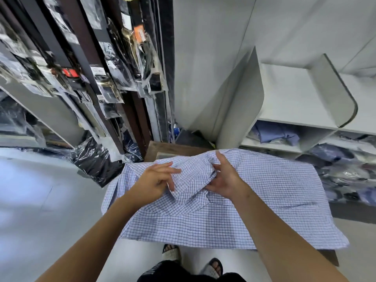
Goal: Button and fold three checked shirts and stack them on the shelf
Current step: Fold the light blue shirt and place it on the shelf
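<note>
A white shirt with a blue check [254, 202] lies spread over a small wooden table [162, 151], hanging off its front edge. Both hands work at the collar in the middle of the shirt. My left hand [156, 180] pinches a flap of collar cloth between thumb and fingers. My right hand [223, 178] grips the bunched collar from the right, with its forefinger stretched up along the cloth. The white shelf [289, 94] stands behind the table at the right, its top compartment bare.
Lower shelf compartments hold a crumpled blue garment [274, 133] and dark bagged clothes [345, 165]. At left, racks of plastic-wrapped dark goods [97, 82] reach the floor. My sandalled feet [193, 259] stand on the pale floor by the table's front edge.
</note>
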